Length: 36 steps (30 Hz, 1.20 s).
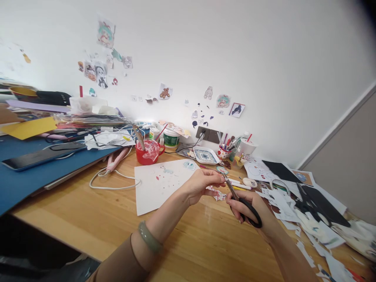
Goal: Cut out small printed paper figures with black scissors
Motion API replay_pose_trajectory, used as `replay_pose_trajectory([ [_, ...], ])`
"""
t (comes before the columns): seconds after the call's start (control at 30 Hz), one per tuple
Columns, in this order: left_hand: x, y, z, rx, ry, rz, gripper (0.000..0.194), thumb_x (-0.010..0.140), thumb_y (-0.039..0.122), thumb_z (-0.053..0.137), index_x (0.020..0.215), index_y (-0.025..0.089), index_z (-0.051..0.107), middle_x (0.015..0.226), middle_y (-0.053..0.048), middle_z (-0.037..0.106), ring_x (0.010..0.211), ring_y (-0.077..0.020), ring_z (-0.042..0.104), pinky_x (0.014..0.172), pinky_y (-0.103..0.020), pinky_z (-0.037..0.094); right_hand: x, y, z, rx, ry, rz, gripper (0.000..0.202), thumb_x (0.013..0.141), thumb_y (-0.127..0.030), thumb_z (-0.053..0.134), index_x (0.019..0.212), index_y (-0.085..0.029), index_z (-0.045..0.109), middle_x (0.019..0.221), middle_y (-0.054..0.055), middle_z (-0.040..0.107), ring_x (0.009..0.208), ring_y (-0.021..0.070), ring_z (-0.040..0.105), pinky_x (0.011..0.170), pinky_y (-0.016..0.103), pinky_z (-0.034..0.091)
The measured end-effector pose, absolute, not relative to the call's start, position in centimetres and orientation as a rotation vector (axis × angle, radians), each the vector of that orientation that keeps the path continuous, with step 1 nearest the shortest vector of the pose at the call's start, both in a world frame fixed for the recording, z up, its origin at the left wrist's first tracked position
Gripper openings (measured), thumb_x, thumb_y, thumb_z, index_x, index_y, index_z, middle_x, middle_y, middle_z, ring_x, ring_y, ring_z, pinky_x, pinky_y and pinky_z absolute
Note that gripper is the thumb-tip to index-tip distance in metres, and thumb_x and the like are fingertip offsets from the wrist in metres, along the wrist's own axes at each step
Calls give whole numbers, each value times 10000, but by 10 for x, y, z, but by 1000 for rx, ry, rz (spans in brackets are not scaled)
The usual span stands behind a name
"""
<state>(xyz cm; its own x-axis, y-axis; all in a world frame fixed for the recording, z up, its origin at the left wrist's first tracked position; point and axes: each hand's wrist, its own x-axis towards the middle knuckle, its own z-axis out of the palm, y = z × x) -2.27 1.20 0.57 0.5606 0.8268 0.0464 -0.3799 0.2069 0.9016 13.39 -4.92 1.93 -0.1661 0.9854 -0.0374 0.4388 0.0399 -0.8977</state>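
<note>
My right hand is wrapped round black-handled scissors, whose blades point up and left. At the blade tips, my left hand pinches something too small to make out between thumb and finger. Just beneath the left fingers lies a patterned paper cutout. A white sheet with small coloured cut pieces on it lies on the wooden table, left of my left hand. Markers rest behind the blades.
Paper scraps, black card and another pair of scissors lie at the right. A red mug, a square plate, a pen cup and a lidded cup stand along the wall. A phone lies on the blue surface.
</note>
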Motion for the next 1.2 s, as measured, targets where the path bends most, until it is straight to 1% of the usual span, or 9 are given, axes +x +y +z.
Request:
replay_pose_trajectory([
  [0.17, -23, 12, 7, 1059, 522, 890, 211, 538, 285, 703, 642, 130, 606, 694, -29, 562, 697, -118, 503, 544, -211, 415, 133, -50, 19, -1432, -1684, 1070, 272, 687, -434, 587, 667, -169, 532, 429, -58, 451, 382, 76, 397, 377, 195, 290],
  [0.43, -23, 12, 7, 1057, 515, 892, 194, 545, 272, 699, 644, 133, 605, 686, -32, 563, 671, -108, 480, 544, -221, 428, 138, -47, 17, -1409, -1712, 1091, 260, 694, -416, 591, 667, -165, 529, 440, -58, 447, 390, 76, 397, 385, 194, 299],
  [0.63, -23, 12, 8, 1050, 518, 892, 180, 554, 250, 692, 645, 128, 595, 681, -35, 550, 664, -104, 471, 529, -215, 432, 139, -45, 16, -1381, -1728, 1105, 219, 704, -374, 594, 685, -162, 539, 439, -63, 446, 392, 72, 404, 396, 190, 329],
  [0.83, -23, 13, 8, 1046, 511, 890, 177, 554, 247, 689, 644, 129, 593, 672, -31, 544, 658, -102, 471, 522, -207, 428, 139, -46, 16, -1415, -1722, 1076, 208, 711, -359, 574, 669, -159, 537, 419, -64, 444, 380, 69, 397, 382, 181, 326],
  [1.2, -22, 13, 8, 1037, 509, 889, 175, 545, 254, 693, 642, 141, 602, 664, -15, 546, 655, -102, 473, 513, -205, 419, 143, -45, 12, -1356, -1738, 1097, 189, 736, -342, 572, 710, -157, 544, 446, -65, 447, 398, 69, 409, 394, 178, 346],
])
